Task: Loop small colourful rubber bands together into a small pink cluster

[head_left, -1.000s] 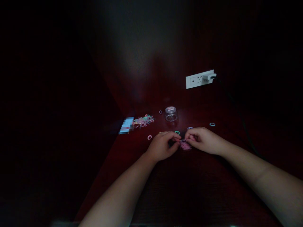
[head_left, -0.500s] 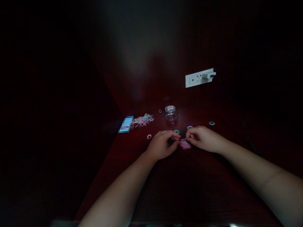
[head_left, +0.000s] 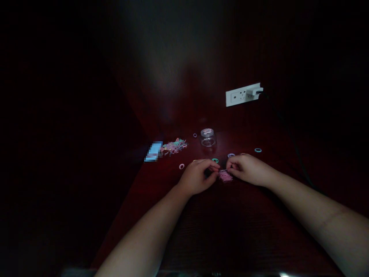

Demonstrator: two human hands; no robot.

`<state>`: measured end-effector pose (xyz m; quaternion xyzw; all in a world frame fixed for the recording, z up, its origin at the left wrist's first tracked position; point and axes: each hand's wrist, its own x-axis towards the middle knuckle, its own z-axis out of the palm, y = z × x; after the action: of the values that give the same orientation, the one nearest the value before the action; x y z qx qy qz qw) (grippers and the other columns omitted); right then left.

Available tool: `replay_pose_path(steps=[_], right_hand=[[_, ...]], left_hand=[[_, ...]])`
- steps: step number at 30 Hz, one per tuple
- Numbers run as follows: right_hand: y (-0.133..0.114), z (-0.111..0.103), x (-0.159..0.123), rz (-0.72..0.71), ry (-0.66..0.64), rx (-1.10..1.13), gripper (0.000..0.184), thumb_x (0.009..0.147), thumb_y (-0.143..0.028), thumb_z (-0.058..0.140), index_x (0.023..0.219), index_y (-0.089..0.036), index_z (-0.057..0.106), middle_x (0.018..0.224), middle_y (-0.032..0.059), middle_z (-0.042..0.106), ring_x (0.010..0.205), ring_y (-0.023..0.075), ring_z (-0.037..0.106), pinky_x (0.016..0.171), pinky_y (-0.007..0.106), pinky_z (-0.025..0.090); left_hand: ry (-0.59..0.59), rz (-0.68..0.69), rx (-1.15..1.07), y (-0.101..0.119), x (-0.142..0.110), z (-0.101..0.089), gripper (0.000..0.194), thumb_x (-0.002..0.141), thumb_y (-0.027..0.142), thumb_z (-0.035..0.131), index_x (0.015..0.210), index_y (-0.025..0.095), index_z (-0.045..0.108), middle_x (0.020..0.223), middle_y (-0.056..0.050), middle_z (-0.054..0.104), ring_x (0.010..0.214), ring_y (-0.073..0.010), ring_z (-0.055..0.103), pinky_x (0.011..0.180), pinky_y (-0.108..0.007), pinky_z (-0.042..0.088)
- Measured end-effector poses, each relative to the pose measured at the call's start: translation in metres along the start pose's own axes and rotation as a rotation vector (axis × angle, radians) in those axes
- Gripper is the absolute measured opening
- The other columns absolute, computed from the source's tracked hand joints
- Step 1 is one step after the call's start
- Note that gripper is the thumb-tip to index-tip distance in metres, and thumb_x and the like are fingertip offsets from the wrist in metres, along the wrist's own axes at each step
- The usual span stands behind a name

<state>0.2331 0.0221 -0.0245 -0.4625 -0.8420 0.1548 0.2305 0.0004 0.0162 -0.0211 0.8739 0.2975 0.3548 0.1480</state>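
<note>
Pink in the head view: a small, loose pile (head_left: 225, 176) on the dark red table (head_left: 155, 184), between left hand (head_left: 196, 177) and right hand (head_left: 247, 169). On both, fingers bent toward the thumb, tips close to the pile's far edge; cannot tell whether pinched on anything. Could easily scatter the pile with one sideways brush. Could also nudge the green ring (head_left: 215, 160) or violet ring (head_left: 231, 155), just beyond the fingers, by reaching forward. In such dim light, could catch several thin pieces at once.
</note>
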Motion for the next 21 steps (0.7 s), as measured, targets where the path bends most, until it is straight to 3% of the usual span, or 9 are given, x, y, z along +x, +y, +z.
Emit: replay_pose_path(steps=[6,13,21], right_hand=[[-0.0011,0.0005,0.0006,0.001,0.007,0.007,0.01,0.081,-0.022,0.06,0.076,-0.02,0.069,0.06,-0.0008,0.061,0.053,0.013,0.052,0.055,0.026,0.034],[-0.0014,0.0002,0.0006,0.006,-0.036,-0.021,0.011,0.083,-0.022,0.06,0.079,-0.021,0.07,0.061,-0.0009,0.062,0.054,0.0133,0.053,0.059,0.028,0.037],[-0.0007,-0.0009,-0.0002,0.001,-0.01,0.05,0.015,0.087,-0.025,0.056,0.081,-0.021,0.07,0.066,0.0007,0.066,0.058,0.0147,0.057,0.059,0.027,0.038]], left_hand=[[0.002,0.006,0.003,0.0001,0.0003,-0.0001,0.018,0.082,0.015,0.063,0.099,0.02,0.067,0.09,-0.002,0.074,0.082,-0.0152,0.07,0.082,-0.031,0.054],[0.007,-0.008,0.044,0.0014,0.0008,-0.0007,0.014,0.092,0.021,0.055,0.1,0.021,0.067,0.097,-0.002,0.075,0.091,-0.0173,0.07,0.086,-0.033,0.053],[-0.032,-0.022,0.02,0.0017,0.0004,-0.0011,0.02,0.095,0.015,0.048,0.101,0.021,0.066,0.095,-0.001,0.074,0.092,-0.0162,0.069,0.087,-0.032,0.052]])
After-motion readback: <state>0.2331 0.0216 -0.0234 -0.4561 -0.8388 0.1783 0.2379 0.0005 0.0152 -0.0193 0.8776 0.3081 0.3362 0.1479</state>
